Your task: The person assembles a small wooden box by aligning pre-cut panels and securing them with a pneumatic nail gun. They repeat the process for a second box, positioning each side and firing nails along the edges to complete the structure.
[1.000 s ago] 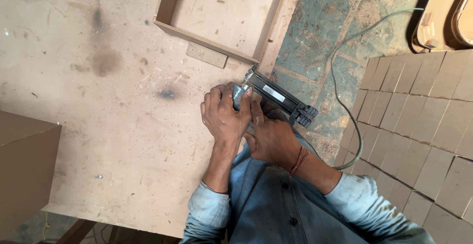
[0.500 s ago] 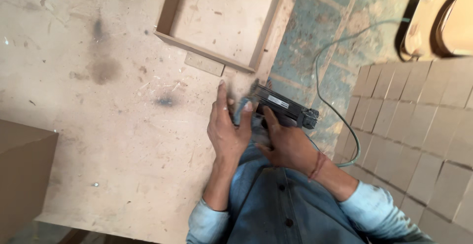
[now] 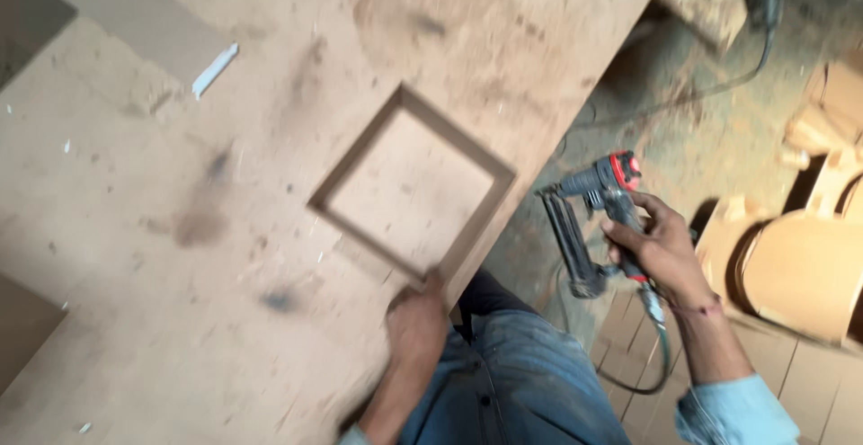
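Gripping the nail gun (image 3: pixel 589 220), the right hand (image 3: pixel 652 247) had swung it off the workbench (image 3: pixel 135 256) out over the floor, no longer pressed down under both hands. The left hand (image 3: pixel 415 324) had closed its fingers on the near corner of the square wooden frame (image 3: pixel 413 184), shallow, open-centred, lying flat near the bench edge.

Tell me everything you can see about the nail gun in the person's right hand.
The nail gun is a dark grey, pistol-shaped tool with a red and black cap at its upper end and a long, narrow black magazine pointing down. It looks like metal and plastic. The right hand grips its handle, holding it in the air off the edge of the workbench, above the floor. A hose runs from the base of the handle and loops downward. Nothing else touches it.
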